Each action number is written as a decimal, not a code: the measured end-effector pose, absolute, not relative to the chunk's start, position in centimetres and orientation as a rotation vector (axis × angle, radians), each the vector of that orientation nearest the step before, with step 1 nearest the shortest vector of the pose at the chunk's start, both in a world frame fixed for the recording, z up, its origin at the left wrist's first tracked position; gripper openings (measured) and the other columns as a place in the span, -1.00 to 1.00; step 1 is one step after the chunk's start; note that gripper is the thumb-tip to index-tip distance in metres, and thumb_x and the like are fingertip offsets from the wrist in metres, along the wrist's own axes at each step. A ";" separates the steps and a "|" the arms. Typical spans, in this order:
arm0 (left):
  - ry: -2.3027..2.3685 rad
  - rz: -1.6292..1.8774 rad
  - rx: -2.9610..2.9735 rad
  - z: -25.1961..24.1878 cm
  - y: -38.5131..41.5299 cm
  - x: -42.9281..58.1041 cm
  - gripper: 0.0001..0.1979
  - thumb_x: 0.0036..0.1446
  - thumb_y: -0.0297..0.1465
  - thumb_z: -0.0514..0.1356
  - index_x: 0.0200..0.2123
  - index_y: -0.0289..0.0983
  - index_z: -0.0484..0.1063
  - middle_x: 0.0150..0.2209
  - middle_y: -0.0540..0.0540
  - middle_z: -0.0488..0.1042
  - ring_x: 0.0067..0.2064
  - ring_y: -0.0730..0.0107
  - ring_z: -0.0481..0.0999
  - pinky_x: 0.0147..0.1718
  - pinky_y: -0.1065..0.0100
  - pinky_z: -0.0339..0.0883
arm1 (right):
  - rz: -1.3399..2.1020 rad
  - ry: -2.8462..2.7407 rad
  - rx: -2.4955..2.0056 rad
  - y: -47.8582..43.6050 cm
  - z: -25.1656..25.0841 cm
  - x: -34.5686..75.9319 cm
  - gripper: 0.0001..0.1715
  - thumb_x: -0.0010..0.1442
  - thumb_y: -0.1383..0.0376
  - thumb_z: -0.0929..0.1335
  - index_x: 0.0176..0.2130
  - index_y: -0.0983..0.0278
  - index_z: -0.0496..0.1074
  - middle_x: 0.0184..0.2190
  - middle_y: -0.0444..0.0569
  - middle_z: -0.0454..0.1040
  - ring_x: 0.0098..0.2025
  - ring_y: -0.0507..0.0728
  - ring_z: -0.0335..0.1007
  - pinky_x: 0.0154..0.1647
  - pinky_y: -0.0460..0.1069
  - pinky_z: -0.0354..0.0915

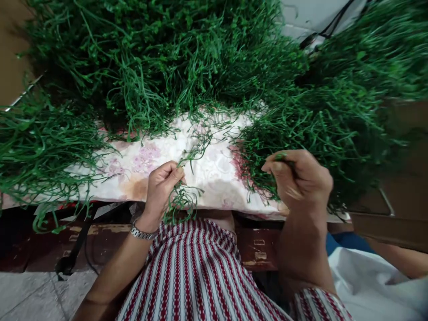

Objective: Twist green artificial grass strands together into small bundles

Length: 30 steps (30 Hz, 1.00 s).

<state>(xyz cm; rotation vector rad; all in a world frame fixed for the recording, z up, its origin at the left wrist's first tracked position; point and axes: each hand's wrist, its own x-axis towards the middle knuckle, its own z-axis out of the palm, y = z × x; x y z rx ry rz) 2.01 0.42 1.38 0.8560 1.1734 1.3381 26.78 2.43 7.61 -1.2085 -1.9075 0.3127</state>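
Observation:
My left hand (164,183), with a metal watch (143,232) on its wrist, pinches a small bunch of thin green stems (183,200) between thumb and forefinger. Some stems stick up past the fingertips and others hang below the palm. To the right, my right hand (297,176) is raised with its fingers curled and thumb pressed to forefinger. A bit of green stem shows between its fingers, the rest hidden by the hand. Behind that hand lies a heap of green stems (321,120) with knobbly tips, on a flowered white cloth (214,174).
A large pile of stems (160,53) covers the back of the table, and another heap (40,147) hangs over the front edge at left. Black cables (334,22) run at the back right. Another person's white clothing (377,276) shows close at my right.

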 end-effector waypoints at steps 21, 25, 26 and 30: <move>1.630 1.628 1.417 2.0 0.4 1.1 -0.80 0.03 -0.43 0.18 -0.21 -0.27 0.45 -0.20 -0.10 0.41 -0.13 0.33 0.39 -0.07 0.33 0.24 | 0.286 -2.213 -1.072 2.0 5.7 23.8 -0.92 0.18 0.33 0.31 -0.30 0.32 0.34 -0.42 -0.03 0.43 -0.38 0.03 0.36 -0.37 -0.11 0.22; 1.546 1.567 1.887 5.1 -1.3 1.6 -0.75 0.04 -0.54 0.16 -0.17 -0.23 0.45 -0.23 -0.09 0.43 -0.14 0.30 0.40 -0.09 0.30 0.25 | 0.464 -2.213 -1.038 1.7 4.5 21.0 -0.89 0.21 0.29 0.29 -0.30 0.32 0.32 -0.45 -0.08 0.40 -0.43 -0.01 0.29 -0.39 -0.13 0.19; 1.474 1.451 1.930 5.5 -1.5 2.0 -0.75 0.04 -0.54 0.16 -0.18 -0.23 0.44 -0.25 -0.08 0.44 -0.18 0.32 0.41 -0.14 0.32 0.27 | 0.503 -2.211 -1.011 1.6 4.3 20.4 -0.88 0.21 0.29 0.28 -0.30 0.32 0.32 -0.46 -0.09 0.39 -0.44 -0.02 0.27 -0.40 -0.14 0.17; 1.323 1.193 1.675 4.9 -1.5 3.2 -0.92 0.11 -0.46 0.14 -0.32 -0.27 0.43 -0.36 -0.05 0.44 -0.35 0.42 0.42 -0.37 0.43 0.28 | 0.668 -2.198 -0.948 1.5 3.8 19.0 -0.91 0.20 0.33 0.27 -0.33 0.34 0.31 -0.48 -0.11 0.34 -0.45 -0.04 0.21 -0.41 -0.15 0.14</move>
